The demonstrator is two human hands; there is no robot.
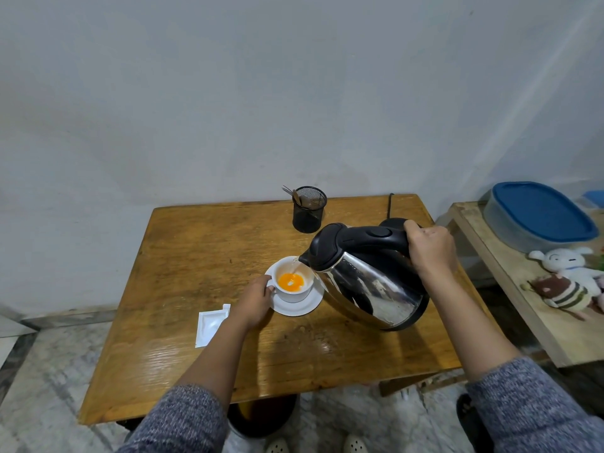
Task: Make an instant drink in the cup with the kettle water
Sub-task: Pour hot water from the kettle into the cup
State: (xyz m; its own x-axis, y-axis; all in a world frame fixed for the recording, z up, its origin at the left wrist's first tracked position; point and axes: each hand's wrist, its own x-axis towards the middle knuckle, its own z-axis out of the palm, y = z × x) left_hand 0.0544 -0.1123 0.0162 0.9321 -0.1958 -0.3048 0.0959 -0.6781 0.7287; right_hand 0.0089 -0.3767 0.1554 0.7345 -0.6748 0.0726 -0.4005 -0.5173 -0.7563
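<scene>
A white cup point(302, 271) stands on a white saucer point(307, 307) in the middle of the wooden table point(202, 256). Orange liquid point(290, 282) lies in the cup's bottom. My left hand point(253, 300) holds the cup by its handle on the left side. My right hand point(431, 251) grips the black handle of a steel kettle point(369, 282), which is tilted to the left. Its spout is over the cup's rim and a thin stream of water falls into the cup. An opened white sachet point(210, 323) lies flat left of my left hand.
A black mesh holder point(309, 210) with spoons stands at the table's back. The kettle's black base point(394, 222) and cord sit behind the kettle. On a side table point(510, 289) to the right are a blue-lidded container point(539, 215) and soft toys point(568, 279).
</scene>
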